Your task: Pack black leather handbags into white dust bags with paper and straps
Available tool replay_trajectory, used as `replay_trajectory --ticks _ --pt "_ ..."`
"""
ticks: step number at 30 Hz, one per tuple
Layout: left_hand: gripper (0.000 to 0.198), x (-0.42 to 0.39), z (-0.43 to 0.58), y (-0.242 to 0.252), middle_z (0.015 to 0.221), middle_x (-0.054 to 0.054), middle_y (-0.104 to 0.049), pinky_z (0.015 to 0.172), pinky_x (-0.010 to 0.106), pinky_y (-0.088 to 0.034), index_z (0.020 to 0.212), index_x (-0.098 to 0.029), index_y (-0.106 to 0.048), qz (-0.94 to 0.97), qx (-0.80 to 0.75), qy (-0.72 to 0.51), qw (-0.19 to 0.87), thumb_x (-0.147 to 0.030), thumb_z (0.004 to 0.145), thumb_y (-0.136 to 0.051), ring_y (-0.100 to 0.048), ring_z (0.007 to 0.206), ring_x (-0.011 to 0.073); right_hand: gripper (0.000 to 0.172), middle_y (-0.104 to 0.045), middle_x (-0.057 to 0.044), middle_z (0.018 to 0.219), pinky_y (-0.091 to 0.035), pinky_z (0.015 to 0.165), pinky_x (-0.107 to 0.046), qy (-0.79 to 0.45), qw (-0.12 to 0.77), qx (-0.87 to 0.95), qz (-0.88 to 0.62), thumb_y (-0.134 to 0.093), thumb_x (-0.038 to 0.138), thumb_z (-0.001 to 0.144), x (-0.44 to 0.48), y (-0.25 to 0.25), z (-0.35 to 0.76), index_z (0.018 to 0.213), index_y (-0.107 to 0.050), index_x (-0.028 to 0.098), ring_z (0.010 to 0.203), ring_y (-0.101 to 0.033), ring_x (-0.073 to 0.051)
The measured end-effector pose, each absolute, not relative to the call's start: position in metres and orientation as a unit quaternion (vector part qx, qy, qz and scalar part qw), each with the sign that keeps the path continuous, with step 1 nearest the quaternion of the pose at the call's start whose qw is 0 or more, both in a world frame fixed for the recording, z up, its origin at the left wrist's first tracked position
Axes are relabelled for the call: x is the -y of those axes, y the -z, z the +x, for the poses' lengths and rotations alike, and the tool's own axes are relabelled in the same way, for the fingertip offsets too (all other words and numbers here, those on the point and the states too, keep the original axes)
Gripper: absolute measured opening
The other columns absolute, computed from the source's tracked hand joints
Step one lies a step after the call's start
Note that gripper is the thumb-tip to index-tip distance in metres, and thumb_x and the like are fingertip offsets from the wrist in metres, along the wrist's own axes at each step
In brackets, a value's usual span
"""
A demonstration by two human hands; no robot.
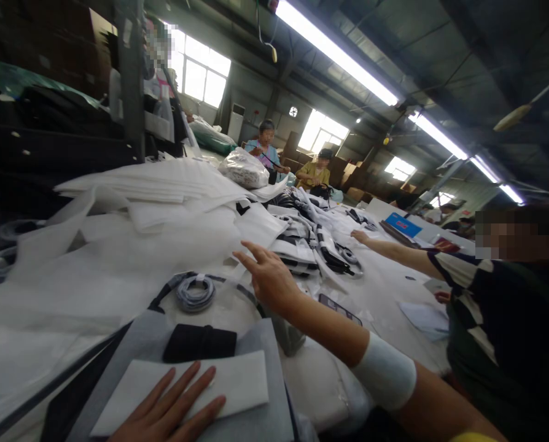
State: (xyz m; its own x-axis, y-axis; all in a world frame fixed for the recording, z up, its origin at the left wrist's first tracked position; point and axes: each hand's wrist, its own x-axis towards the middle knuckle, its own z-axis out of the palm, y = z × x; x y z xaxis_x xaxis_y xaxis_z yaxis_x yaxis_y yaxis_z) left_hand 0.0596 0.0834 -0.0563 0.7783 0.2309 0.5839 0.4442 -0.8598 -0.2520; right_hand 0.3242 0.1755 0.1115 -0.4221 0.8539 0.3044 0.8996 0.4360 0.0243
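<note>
My left hand (175,402) lies flat with fingers spread on a folded white sheet (237,374). Under that sheet is a grey sheet (272,362), with a black fabric piece (201,342) showing just beyond the white one. My right hand (272,279) reaches forward with its fingers apart and nothing in them, near the edge of a spread of white sheets (182,245). Below and left of it sits a coiled grey cord (195,292), beside a black strap (164,293). A pale band wraps my right forearm.
A co-worker (500,307) at the right stretches an arm over the table. Black-and-white bundled pieces (297,245) are heaped ahead, with a phone-like dark object (339,309) nearer. A blue box (402,224) stands farther right. Two people (265,153) work at the far end.
</note>
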Motion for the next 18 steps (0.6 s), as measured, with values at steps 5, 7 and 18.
replay_trajectory --ticks 5,7,18 --pt "0.072 -0.083 0.06 0.051 0.156 -0.004 -0.044 0.109 0.034 -0.046 0.155 -0.039 -0.028 -0.943 0.236 0.204 0.117 -0.003 0.093 -0.038 -0.051 0.137 0.0201 0.027 -0.069 -0.004 0.079 -0.054 0.07 -0.026 -0.069 0.275 0.805 -0.521 -0.044 0.037 0.103 -0.043 -0.091 0.325 0.1 -0.067 0.022 0.069 -0.065 -0.015" --pt "0.08 -0.087 0.061 0.048 0.158 -0.004 -0.041 0.109 0.037 -0.047 0.156 -0.04 -0.024 -0.947 0.253 0.193 0.048 0.001 0.089 -0.039 -0.049 0.139 0.0214 0.034 -0.066 -0.002 0.067 -0.052 0.059 -0.024 -0.112 0.27 0.847 -0.445 -0.045 0.046 0.103 0.005 -0.058 0.319 0.091 -0.067 0.024 0.058 -0.062 -0.015" --pt "0.093 -0.103 0.07 -0.002 0.161 -0.001 -0.037 0.108 0.041 -0.046 0.153 -0.04 -0.033 -0.924 0.32 0.097 -0.187 -0.004 0.072 -0.06 -0.041 0.144 0.0287 0.025 -0.076 -0.006 0.103 -0.061 0.074 -0.032 -0.065 0.123 0.814 -0.564 -0.066 0.035 0.092 0.016 0.063 0.247 0.113 -0.069 0.021 0.083 -0.073 -0.024"
